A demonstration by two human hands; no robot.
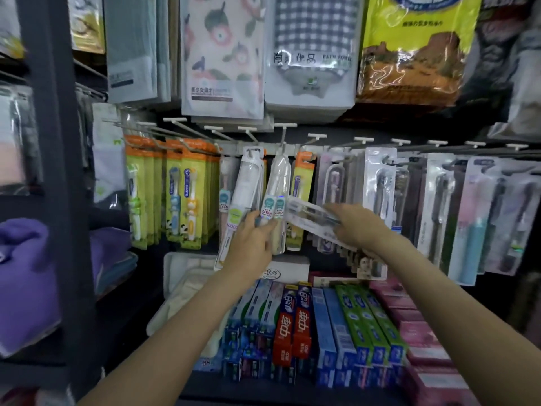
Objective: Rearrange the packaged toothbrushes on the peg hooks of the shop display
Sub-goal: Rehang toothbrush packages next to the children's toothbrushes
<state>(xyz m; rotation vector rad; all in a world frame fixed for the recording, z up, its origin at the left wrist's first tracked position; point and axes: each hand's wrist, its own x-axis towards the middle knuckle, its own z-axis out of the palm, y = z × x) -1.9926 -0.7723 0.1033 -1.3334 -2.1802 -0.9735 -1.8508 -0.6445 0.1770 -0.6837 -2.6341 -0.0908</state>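
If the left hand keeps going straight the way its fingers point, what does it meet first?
Probably the clear CLEAN-labelled toothbrush packs hanging right above the left hand, which already grips their lower ends; depth is unclear.

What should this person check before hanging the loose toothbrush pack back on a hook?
1. Loose clear toothbrush pack held firmly in the right hand: ok, fingers are wrapped round it, and it lies sideways.
2. Left hand steadying the hanging CLEAN packs: ok, fingers are closed on their lower ends.
3. Hanging packs straight: not ok, they tilt to one side.
4. Hole in the loose pack lined up with a hook: cannot tell, too blurred.
5. Free hook within reach: cannot tell; hook tips above show, but how full they are is unclear.
6. Toothpaste boxes below out of the way: ok.
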